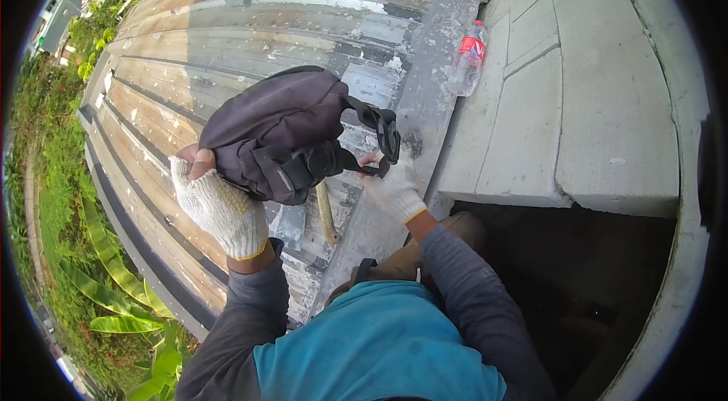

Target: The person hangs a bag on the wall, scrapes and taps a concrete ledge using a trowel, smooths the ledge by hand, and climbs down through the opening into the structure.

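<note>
A dark bag (277, 128) with black straps is held up over the corrugated metal roof. My left hand (220, 200), in a white knitted glove with bare fingertips, grips the bag's left end, thumb on top. My right hand (393, 185), gloved the same way, is closed on the black strap (387, 132) with its buckle at the bag's right side. Part of the right fingers is hidden behind the strap. A pale wooden handle (326, 213) lies on the roof below the bag, its upper end hidden by it.
A clear plastic bottle (469, 60) with a red label lies at the seam beside the grey concrete slabs (607, 113). A dark opening (576, 280) is below the slabs at the right. The roof's edge (144, 249) is at the left, with plants beyond it.
</note>
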The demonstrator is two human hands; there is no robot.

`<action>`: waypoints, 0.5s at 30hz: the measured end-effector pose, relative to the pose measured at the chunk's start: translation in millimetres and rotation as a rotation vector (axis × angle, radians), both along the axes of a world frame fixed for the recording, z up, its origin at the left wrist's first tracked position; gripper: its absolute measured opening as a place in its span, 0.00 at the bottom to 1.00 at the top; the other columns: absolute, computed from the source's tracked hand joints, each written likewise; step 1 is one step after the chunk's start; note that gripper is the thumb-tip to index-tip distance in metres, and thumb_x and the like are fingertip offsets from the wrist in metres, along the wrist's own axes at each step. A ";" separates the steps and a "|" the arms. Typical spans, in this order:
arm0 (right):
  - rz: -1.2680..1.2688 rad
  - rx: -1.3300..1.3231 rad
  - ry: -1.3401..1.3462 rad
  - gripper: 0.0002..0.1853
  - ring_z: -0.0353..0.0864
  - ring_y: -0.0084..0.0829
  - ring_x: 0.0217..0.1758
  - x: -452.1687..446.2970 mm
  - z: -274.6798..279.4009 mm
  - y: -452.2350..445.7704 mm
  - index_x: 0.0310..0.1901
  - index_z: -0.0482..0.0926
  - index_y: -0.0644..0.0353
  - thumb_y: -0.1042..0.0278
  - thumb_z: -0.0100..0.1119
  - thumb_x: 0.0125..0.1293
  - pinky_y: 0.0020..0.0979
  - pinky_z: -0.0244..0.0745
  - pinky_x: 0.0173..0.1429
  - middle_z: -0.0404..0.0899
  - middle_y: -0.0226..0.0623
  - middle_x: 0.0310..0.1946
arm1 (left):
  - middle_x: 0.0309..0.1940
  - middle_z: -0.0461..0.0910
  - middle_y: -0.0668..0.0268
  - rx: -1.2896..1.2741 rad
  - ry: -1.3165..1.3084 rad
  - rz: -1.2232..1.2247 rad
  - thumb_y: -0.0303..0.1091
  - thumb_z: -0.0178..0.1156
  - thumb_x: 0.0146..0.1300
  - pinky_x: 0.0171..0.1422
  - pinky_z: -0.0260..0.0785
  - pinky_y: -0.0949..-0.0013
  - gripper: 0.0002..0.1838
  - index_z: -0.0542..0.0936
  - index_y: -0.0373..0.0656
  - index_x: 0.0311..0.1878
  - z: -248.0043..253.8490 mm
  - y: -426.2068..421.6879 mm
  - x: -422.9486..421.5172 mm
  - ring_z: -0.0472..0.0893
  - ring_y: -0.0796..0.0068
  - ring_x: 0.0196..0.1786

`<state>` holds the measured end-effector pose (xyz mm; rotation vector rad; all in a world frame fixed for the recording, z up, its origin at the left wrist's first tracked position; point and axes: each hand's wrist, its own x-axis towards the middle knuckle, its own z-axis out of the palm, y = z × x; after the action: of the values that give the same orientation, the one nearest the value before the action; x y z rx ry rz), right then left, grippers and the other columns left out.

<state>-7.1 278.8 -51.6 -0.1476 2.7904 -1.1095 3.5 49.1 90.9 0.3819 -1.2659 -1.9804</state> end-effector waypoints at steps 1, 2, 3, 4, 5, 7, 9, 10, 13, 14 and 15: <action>0.018 -0.010 0.013 0.24 0.77 0.48 0.59 -1.5 -2.9 -2.7 0.49 0.81 0.63 0.58 0.74 0.55 0.44 0.73 0.64 0.76 0.54 0.59 | 0.32 0.73 0.68 -0.117 -0.042 0.050 0.30 0.58 0.64 0.43 0.70 0.75 0.06 0.73 0.40 0.40 3.2 2.5 -1.4 0.75 0.78 0.34; -0.058 -0.643 -0.277 0.19 0.81 0.47 0.53 1.7 -10.3 -1.5 0.50 0.81 0.61 0.60 0.70 0.61 0.44 0.76 0.59 0.79 0.51 0.52 | 0.34 0.73 0.68 -0.003 -0.020 0.035 0.30 0.59 0.65 0.44 0.70 0.75 0.07 0.73 0.39 0.42 8.0 6.8 -1.7 0.74 0.79 0.35; -0.128 -1.263 -0.591 0.15 0.84 0.45 0.47 4.7 -13.5 -0.3 0.51 0.80 0.58 0.63 0.66 0.67 0.44 0.79 0.54 0.82 0.49 0.46 | 0.32 0.72 0.69 -0.039 -0.048 0.047 0.30 0.59 0.66 0.42 0.69 0.75 0.06 0.74 0.40 0.42 4.1 4.5 -3.5 0.73 0.80 0.34; -0.038 -1.479 -0.650 0.12 0.83 0.39 0.32 14.7 47.2 -0.6 0.53 0.77 0.59 0.65 0.60 0.72 0.42 0.81 0.44 0.80 0.40 0.33 | 0.31 0.72 0.70 0.017 -0.074 0.035 0.30 0.59 0.67 0.41 0.68 0.75 0.06 0.74 0.40 0.41 -3.2 2.8 -3.2 0.72 0.80 0.33; 0.010 -1.555 -0.550 0.06 0.79 0.36 0.26 16.7 75.5 0.9 0.48 0.73 0.53 0.66 0.55 0.73 0.44 0.79 0.39 0.74 0.32 0.25 | 0.30 0.72 0.70 0.079 -0.101 0.014 0.31 0.59 0.68 0.40 0.67 0.75 0.06 0.74 0.40 0.41 -11.6 2.6 -3.2 0.71 0.81 0.33; -0.022 -1.368 -0.262 0.13 0.74 0.30 0.21 13.4 145.5 13.1 0.51 0.72 0.57 0.55 0.51 0.77 0.39 0.75 0.35 0.70 0.28 0.21 | 0.30 0.71 0.71 -0.070 -0.224 0.019 0.31 0.57 0.69 0.41 0.66 0.75 0.05 0.74 0.40 0.40 -25.8 8.9 4.0 0.71 0.81 0.33; -0.087 -1.331 -0.192 0.19 0.70 0.26 0.21 3.2 175.7 41.4 0.55 0.75 0.62 0.54 0.46 0.79 0.35 0.72 0.35 0.75 0.29 0.22 | 0.30 0.71 0.72 -0.230 -0.346 -0.011 0.31 0.55 0.71 0.41 0.66 0.74 0.05 0.75 0.40 0.40 -46.6 16.7 11.7 0.71 0.82 0.34; -0.098 -0.989 -0.035 0.19 0.73 0.24 0.23 -3.8 197.6 36.7 0.53 0.77 0.64 0.55 0.51 0.77 0.33 0.72 0.33 0.81 0.33 0.29 | 0.28 0.71 0.73 -0.295 -0.371 0.012 0.32 0.54 0.71 0.40 0.65 0.74 0.06 0.75 0.40 0.39 -62.5 17.5 14.1 0.70 0.82 0.33; 0.428 -1.454 -0.245 0.16 0.82 0.30 0.40 -41.8 244.0 30.0 0.55 0.78 0.66 0.65 0.61 0.71 0.34 0.80 0.48 0.82 0.42 0.45 | 0.35 0.74 0.68 -0.310 -0.438 -0.041 0.42 0.59 0.72 0.47 0.67 0.70 0.14 0.76 0.39 0.44 -95.6 12.7 28.6 0.73 0.78 0.39; 0.432 -1.450 -0.245 0.16 0.82 0.30 0.40 -49.1 251.3 25.4 0.55 0.78 0.66 0.65 0.61 0.71 0.34 0.80 0.48 0.82 0.42 0.45 | 0.41 0.74 0.64 -0.580 -0.299 0.053 0.51 0.62 0.69 0.54 0.66 0.67 0.23 0.75 0.38 0.50 -90.3 14.3 34.1 0.74 0.74 0.45; 0.541 -1.034 0.212 0.19 0.82 0.32 0.43 -56.1 258.4 16.8 0.56 0.78 0.66 0.66 0.64 0.67 0.35 0.79 0.51 0.82 0.43 0.47 | 0.47 0.74 0.61 -0.845 -0.148 0.148 0.60 0.65 0.65 0.61 0.65 0.63 0.33 0.74 0.37 0.56 -81.2 15.4 35.3 0.74 0.70 0.51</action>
<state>-63.2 295.6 206.8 -1.0657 1.7920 -2.2593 38.8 64.5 9.7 0.1856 -1.9571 -1.1569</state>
